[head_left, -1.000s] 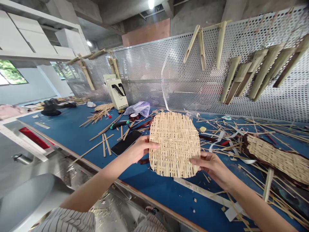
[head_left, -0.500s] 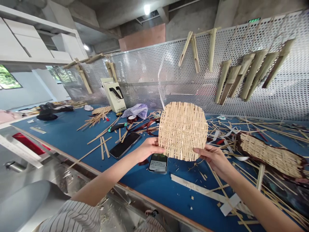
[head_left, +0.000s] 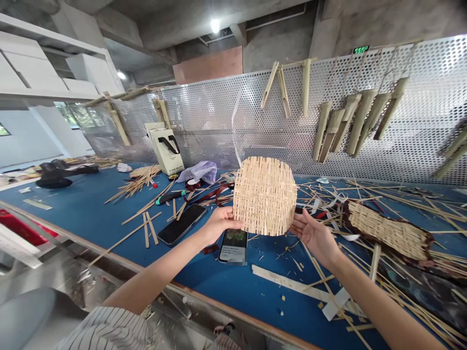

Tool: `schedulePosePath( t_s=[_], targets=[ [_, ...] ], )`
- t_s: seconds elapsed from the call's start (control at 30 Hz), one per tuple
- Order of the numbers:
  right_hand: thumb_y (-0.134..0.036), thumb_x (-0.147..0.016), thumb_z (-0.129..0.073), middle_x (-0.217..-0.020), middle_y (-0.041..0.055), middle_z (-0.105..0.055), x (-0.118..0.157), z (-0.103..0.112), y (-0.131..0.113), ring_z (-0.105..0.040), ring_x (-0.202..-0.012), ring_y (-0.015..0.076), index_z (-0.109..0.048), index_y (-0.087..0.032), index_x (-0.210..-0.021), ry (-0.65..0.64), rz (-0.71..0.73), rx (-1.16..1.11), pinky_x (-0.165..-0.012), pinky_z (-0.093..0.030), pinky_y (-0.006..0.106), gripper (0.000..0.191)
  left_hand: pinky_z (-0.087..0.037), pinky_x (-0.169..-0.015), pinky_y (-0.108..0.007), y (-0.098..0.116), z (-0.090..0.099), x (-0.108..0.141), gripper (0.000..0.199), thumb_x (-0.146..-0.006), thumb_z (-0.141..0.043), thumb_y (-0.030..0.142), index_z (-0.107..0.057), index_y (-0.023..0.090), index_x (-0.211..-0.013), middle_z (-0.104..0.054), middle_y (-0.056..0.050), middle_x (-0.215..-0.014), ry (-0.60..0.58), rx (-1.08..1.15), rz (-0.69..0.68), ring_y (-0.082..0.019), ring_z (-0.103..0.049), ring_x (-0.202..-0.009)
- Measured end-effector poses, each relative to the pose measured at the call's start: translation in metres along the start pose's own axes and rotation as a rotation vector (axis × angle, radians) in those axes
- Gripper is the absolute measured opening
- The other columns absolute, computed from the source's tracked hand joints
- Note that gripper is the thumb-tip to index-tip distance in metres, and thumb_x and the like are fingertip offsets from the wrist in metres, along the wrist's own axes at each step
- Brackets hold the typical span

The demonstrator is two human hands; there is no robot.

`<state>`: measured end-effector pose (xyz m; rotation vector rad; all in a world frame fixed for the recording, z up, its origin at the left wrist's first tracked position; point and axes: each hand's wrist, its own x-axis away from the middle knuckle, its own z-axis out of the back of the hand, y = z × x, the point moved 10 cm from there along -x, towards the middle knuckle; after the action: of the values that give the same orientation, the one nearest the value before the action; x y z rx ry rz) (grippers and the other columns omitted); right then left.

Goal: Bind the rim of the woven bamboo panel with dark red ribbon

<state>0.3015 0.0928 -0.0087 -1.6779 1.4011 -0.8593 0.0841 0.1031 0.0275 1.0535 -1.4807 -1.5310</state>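
Observation:
A rounded panel of woven bamboo strips [head_left: 265, 197] is held up over the blue table, its flat face toward me. My left hand [head_left: 221, 223] pinches its lower left edge, thumb in front and fingers behind. At the lower right edge is my right hand [head_left: 312, 236], its thumb raised off the panel and its fingers spread, with fingertips reaching the edge or just behind it. A lit phone [head_left: 233, 245] lies below the panel, partly covered by it. A dark phone [head_left: 182, 223] lies to the left.
Loose bamboo strips [head_left: 365, 192] cover the table's right side, around a dark-edged woven piece [head_left: 388, 228]. A green-and-black tool [head_left: 170, 197], a purple plastic bag [head_left: 199, 172] and a cream box [head_left: 166, 148] are at the back left. Bamboo tubes [head_left: 359, 121] hang on the perforated metal screen [head_left: 204, 121].
My right hand has loosened its pinch; its thumb has come off the panel's front and its fingers have opened. The camera view has shifted slightly, and my left hand keeps its grip.

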Motion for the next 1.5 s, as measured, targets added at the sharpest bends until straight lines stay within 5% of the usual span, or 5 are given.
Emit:
schedulePosePath(
  t_s=[0.23,0.9,1.5],
  targets=[
    [-0.034,-0.055,-0.086,-0.092,0.0039,-0.067,0.001,0.007,0.003,-0.062,-0.086,0.018,-0.073,-0.018,-0.081,0.064,0.082,0.066,-0.081,-0.049,0.023,0.034,-0.05,-0.076,-0.032,0.001,0.0,-0.001,0.037,-0.062,-0.075,0.014,-0.066,0.012,-0.098,-0.071,-0.01,-0.095,0.011,0.004,-0.019,-0.019,-0.066,-0.08],
    [-0.035,-0.05,-0.087,-0.091,0.0049,-0.068,-0.006,0.026,0.016,-0.064,-0.081,0.0188,-0.075,-0.02,-0.081,0.165,0.082,0.069,-0.07,-0.055,0.024,0.037,-0.05,-0.083,-0.036,-0.015,0.003,0.0,0.036,-0.067,-0.074,0.023,-0.067,0.012,-0.101,-0.07,-0.012,-0.099,0.005,0.048,0.037,-0.022,-0.066,-0.087],
    [-0.036,-0.046,-0.088,-0.087,0.0032,-0.068,0.001,0.016,0.011,-0.062,-0.078,0.0158,-0.075,-0.021,-0.079,0.119,0.043,0.07,-0.072,-0.053,0.022,0.039,-0.051,-0.084,-0.036,-0.019,0.007,0.005,0.033,-0.069,-0.074,0.028,-0.069,0.013,-0.098,-0.07,-0.012,-0.099,0.01,0.024,0.042,-0.022,-0.066,-0.089]
  ],
)
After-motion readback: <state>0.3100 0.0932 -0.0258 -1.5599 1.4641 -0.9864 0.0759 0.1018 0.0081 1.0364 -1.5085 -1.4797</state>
